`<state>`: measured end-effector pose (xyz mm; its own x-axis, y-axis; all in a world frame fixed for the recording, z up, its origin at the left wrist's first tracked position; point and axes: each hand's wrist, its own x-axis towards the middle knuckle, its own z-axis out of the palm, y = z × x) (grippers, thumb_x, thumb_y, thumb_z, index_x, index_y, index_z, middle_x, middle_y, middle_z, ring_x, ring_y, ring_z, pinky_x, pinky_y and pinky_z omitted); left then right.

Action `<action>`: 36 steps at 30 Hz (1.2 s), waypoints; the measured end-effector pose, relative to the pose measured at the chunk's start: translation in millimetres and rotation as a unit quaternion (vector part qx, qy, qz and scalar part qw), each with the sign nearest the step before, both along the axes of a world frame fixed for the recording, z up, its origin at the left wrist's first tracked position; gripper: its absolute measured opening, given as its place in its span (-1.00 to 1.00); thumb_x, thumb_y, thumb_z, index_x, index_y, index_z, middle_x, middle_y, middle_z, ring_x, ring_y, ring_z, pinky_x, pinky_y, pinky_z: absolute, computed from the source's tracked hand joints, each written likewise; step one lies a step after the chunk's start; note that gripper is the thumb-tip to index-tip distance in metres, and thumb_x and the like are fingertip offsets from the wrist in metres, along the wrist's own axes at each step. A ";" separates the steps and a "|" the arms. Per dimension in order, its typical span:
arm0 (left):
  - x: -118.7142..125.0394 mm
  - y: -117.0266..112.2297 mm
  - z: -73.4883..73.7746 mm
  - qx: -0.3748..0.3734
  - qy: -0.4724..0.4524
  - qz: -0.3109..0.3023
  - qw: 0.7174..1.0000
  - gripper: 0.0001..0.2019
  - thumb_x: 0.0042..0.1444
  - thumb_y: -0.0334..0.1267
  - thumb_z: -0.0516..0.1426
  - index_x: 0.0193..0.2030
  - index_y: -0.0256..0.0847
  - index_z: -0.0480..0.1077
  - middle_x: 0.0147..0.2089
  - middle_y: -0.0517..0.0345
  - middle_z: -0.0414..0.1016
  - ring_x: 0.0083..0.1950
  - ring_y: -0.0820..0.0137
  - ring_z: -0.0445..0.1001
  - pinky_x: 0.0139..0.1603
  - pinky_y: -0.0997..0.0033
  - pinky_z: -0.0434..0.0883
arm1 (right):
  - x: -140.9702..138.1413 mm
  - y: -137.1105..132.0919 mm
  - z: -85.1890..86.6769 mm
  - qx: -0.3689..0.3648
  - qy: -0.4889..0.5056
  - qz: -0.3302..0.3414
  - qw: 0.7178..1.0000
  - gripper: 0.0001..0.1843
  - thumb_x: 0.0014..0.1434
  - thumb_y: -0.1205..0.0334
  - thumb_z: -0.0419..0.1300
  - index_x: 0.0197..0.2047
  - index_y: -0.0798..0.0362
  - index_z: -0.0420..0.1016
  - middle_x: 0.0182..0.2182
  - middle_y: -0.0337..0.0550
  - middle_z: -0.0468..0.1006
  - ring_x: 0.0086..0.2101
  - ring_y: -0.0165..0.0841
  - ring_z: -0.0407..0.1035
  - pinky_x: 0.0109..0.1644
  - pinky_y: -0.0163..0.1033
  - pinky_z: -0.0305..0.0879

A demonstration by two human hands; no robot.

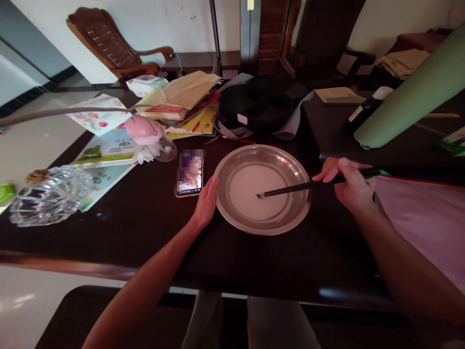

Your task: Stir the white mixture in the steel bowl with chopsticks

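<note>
A round stainless steel basin (232, 224) sits on the dark table in front of me, with whitish, milky liquid (247, 189) in its bottom. My left hand (208, 203) grips the basin's left rim, thumb along the edge and the other fingers mostly hidden. From the right, my right hand (350, 186) is closed around black chopsticks (294, 187) that slant down over the right rim. Their tips are in the liquid near the middle of the basin.
Left of the basin lies a lit phone (190, 173). Beyond it stand a pink-lidded bottle (145, 131), stacked books (181, 104) and a black bag (254, 104). A glass dish (51, 196) is far left. Pink cloth (417, 218) and a green cylinder (410, 92) are right.
</note>
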<state>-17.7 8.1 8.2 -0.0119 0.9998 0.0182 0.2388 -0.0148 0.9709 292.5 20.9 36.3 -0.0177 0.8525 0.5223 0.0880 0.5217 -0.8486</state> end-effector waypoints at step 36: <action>0.5 -0.3 0.1 -0.009 0.002 0.008 1.000 -0.50 0.27 0.08 -0.09 0.04 -0.27 0.42 0.04 0.00 0.54 0.10 0.19 0.43 0.16 0.22 0.32 | -11.2 -6.6 -0.4 -0.021 -0.086 0.056 0.995 -0.61 0.30 0.06 0.07 -0.49 -0.12 0.58 -0.52 -0.19 0.60 -0.41 -0.25 0.45 -0.23 -0.06 0.32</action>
<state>-17.2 7.7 8.3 -0.0271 0.9996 0.0008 0.2419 0.0058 0.9703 281.3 14.3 35.9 -0.2002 0.8608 0.4678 0.1764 0.5014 -0.8471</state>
